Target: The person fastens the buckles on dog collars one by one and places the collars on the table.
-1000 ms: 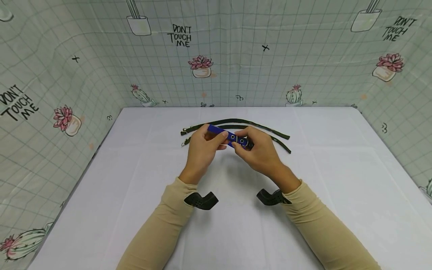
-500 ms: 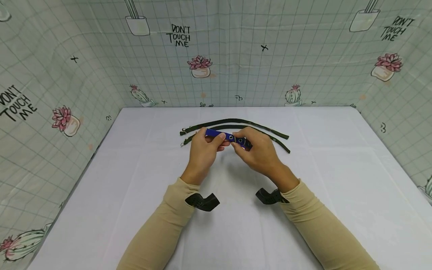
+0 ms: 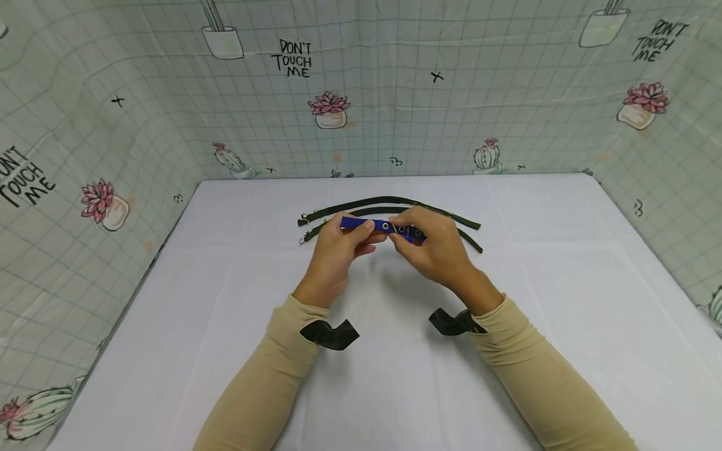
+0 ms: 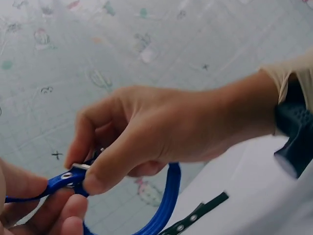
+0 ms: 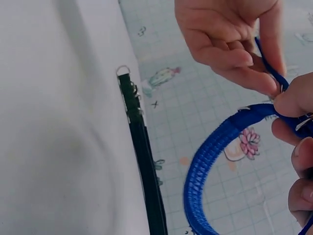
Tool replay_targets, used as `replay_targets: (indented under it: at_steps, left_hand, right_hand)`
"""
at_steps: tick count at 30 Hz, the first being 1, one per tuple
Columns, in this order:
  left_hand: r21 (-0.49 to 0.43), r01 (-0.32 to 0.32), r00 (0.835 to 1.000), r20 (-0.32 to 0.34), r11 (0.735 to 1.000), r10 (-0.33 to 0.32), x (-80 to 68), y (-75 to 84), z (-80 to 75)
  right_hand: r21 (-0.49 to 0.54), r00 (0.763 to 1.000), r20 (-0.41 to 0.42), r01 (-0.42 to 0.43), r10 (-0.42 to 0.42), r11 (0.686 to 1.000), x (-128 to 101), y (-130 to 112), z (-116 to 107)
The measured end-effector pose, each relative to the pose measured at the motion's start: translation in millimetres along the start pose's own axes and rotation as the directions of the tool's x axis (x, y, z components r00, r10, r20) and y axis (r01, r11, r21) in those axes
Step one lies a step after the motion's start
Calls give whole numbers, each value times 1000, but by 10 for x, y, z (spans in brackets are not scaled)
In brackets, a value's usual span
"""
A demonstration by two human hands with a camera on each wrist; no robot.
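My left hand (image 3: 338,247) pinches the blue strap (image 3: 389,229) between thumb and curled fingers, at the strap's left end. My right hand (image 3: 437,247) pinches the same strap at its right end, where the metal eyelets (image 3: 386,226) sit; fingers curled, thumb pressing on top. Both hands hold the strap in the air above the table (image 3: 564,300), over the middle of its far half, not touching the cloth.

Right wrist view: the strap bends into a loop (image 5: 210,171) below my fingers (image 5: 230,54). Left wrist view: same loop (image 4: 166,200) hangs under the thumb.

Two dark green straps (image 3: 361,205) lie flat on the table just behind my hands, side by side, running left to right toward the far edge. Metal ring at the left end of the nearer one (image 3: 303,239).

Black wrist mounts (image 3: 329,334) on both sleeves. No containers in view.
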State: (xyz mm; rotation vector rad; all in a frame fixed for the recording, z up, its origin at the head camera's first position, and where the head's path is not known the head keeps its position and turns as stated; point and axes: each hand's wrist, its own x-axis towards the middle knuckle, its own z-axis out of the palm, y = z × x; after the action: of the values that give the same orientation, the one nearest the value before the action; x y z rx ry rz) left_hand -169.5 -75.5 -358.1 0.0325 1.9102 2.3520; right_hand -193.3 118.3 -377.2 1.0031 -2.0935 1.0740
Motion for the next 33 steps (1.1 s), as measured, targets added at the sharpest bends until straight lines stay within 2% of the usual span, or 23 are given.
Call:
replay_targets:
  at_steps: [5,10,14,18,24,29,33]
  left_hand:
    - [134,6,1000,26,991,-10,2,48,-90]
    - [260,29,995,82,965,-52,38,78,-158]
    - [393,32,987,131,919,-90,78,100,-261]
    - [479,0,982,167,878,-91,85,154,-340]
    - [522,-23,972,210,853,-102,87,182,-331]
    - [536,12,967,209,844,-146,70,162,-299]
    - [520,49,966,193,853,-174,68,141,-293]
  right_hand:
    - [-23,999,5,34,-34,999,-4,-1,39]
    - [-86,998,24,64,-62,994,-9,-12,42]
    - [-125,995,53,88,-82,988,-7,-32,27]
    - [-120,990,104,111,-99,987,3,-70,29]
    - [-121,985,135,120,-104,985,-1,-99,54]
    - [-121,985,138,124,-107,985,-13,-101,73]
    - [-117,985,133,122,-106,986,-9,-101,84]
